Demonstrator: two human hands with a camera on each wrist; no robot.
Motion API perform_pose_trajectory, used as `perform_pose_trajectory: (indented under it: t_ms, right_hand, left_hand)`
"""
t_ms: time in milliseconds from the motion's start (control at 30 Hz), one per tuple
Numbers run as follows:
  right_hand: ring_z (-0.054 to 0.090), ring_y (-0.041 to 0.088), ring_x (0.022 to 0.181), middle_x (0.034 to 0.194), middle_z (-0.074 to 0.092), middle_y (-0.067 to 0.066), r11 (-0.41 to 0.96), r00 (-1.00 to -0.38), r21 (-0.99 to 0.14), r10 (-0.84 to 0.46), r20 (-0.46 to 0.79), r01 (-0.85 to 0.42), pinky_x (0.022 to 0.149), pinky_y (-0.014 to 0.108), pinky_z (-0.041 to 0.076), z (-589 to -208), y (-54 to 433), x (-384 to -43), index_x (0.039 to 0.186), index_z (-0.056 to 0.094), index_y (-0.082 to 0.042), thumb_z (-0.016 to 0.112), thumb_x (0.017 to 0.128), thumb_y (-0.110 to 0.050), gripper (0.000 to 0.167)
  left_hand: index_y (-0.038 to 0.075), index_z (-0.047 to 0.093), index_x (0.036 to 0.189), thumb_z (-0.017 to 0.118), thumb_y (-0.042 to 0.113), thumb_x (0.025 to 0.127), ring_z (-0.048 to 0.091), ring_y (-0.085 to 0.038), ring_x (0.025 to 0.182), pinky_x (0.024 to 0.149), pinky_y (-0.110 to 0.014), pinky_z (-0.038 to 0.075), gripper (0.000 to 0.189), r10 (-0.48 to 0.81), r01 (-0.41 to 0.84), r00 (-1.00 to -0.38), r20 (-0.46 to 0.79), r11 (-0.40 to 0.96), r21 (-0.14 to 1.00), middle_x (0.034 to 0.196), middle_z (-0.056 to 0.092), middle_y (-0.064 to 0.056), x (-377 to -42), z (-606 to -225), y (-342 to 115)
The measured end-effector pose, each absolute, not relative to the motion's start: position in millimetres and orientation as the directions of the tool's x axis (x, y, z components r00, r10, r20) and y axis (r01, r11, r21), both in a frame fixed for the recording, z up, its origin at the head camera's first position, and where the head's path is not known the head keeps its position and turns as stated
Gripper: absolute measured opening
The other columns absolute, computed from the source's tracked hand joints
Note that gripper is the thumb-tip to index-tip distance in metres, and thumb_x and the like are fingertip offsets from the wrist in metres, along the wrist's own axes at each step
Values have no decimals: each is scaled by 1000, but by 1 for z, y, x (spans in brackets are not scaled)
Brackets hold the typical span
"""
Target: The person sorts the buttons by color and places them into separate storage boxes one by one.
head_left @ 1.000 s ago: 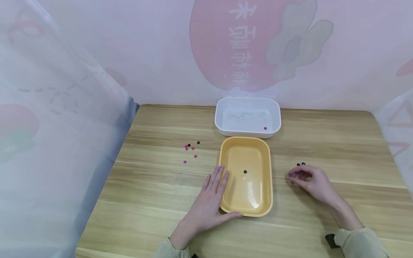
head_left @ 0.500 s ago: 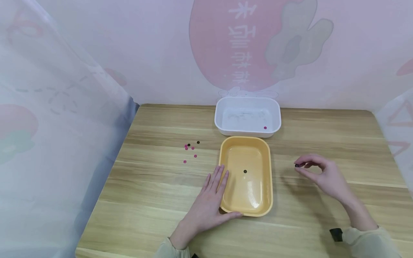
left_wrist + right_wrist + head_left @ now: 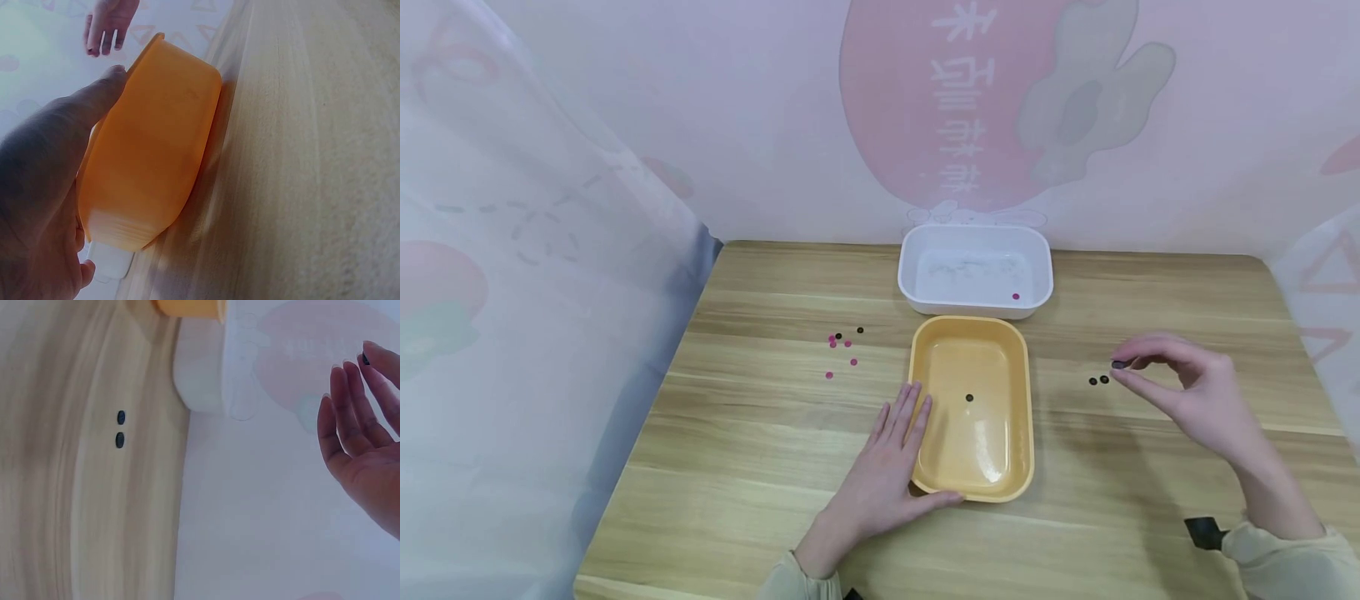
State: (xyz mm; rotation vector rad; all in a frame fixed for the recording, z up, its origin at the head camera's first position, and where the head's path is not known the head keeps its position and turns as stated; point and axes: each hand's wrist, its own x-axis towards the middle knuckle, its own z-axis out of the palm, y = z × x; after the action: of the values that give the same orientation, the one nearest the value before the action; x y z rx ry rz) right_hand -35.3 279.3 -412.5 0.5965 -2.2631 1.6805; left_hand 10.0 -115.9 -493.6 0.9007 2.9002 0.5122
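Observation:
In the head view my right hand is raised above the table's right side, pinching a small black button between thumb and fingertips. The right wrist view also shows this black button at the fingertips. Two more black buttons lie on the wood just left of that hand. My left hand rests with straight fingers over the left rim of a yellow plastic tub, its thumb along the near rim. One black button lies on the tub's floor.
Behind the yellow tub stands a white tub holding one pink button. Left of the tubs, several pink buttons and two black buttons lie scattered on the wooden table. A printed cloth hangs behind the table.
My right hand has lifted off the table and moved right and away with the pinched black button, uncovering the two black buttons beside it. My left hand and the tubs stay put.

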Motion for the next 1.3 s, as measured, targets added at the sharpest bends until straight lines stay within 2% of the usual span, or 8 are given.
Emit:
perform_pose_trajectory:
  t_ms: [133, 267, 367, 467, 633, 867, 1067, 1300]
  right_hand:
    - [75, 9, 100, 107, 81, 2, 84, -874, -874, -143, 464, -478, 92, 15, 58, -409, 278, -37, 102, 74, 18, 66, 75, 42, 37]
    - [76, 13, 100, 107, 82, 9, -37, -855, -863, -121, 505, -505, 93, 18, 59, -407, 276, -40, 101, 72, 23, 67, 76, 41, 31]
    - [76, 15, 100, 107, 82, 11, -64, -847, -854, -113, 520, -516, 93, 19, 59, -406, 274, -41, 101, 71, 24, 68, 76, 41, 30]
    - [75, 15, 99, 107, 81, 10, -60, -848, -855, -113, 519, -515, 93, 19, 59, -406, 269, -41, 101, 72, 24, 64, 73, 44, 36]
    - [74, 11, 98, 107, 81, 4, 29, -866, -872, -135, 481, -489, 92, 17, 60, -408, 260, -39, 101, 74, 19, 64, 71, 45, 41]
    - [70, 4, 97, 107, 78, -7, 202, -880, -859, -187, 437, -470, 93, 12, 57, -415, 248, -35, 103, 76, 11, 72, 77, 36, 37]
    - [68, 2, 94, 105, 78, -11, 289, -893, -847, -195, 405, -447, 89, 11, 56, -424, 230, -34, 103, 79, 3, 77, 76, 30, 38]
    - [66, 0, 95, 104, 81, -1, 441, -895, -780, -259, 364, -444, 88, 11, 52, -437, 210, -34, 104, 82, -10, 87, 81, 15, 34]
  left_hand:
    - [8, 4, 177, 76, 78, 88, 0, -28, 176, 142, -54, 18, 134, 562, 537, -827, 30, 772, 340, 187, 5, -18, 9, -494, -116]
    - [12, -3, 177, 76, 77, 89, 0, -28, 176, 142, -54, 18, 136, 565, 539, -825, 31, 769, 343, 187, 5, -18, 9, -494, -117]
    - [12, -4, 177, 76, 77, 89, -1, -28, 176, 142, -54, 17, 136, 564, 538, -825, 29, 769, 346, 187, 5, -18, 9, -494, -117]
    - [11, -2, 177, 75, 78, 89, 1, -29, 176, 142, -54, 19, 136, 564, 541, -825, 37, 769, 341, 187, 5, -18, 10, -493, -117]
    - [10, -1, 177, 74, 79, 89, 5, -31, 175, 141, -55, 21, 135, 569, 549, -821, 49, 764, 338, 187, 6, -19, 10, -492, -117]
    - [2, 13, 176, 77, 77, 88, 7, -32, 175, 140, -55, 23, 132, 568, 549, -822, 51, 764, 340, 186, 8, -20, 10, -494, -117]
    - [4, 10, 177, 77, 77, 88, 6, -32, 175, 141, -55, 21, 133, 566, 546, -823, 49, 764, 343, 186, 8, -20, 10, -494, -117]
    - [4, 10, 176, 74, 78, 90, 4, -31, 175, 141, -56, 19, 131, 564, 537, -825, 29, 768, 349, 187, 6, -19, 9, -493, -116]
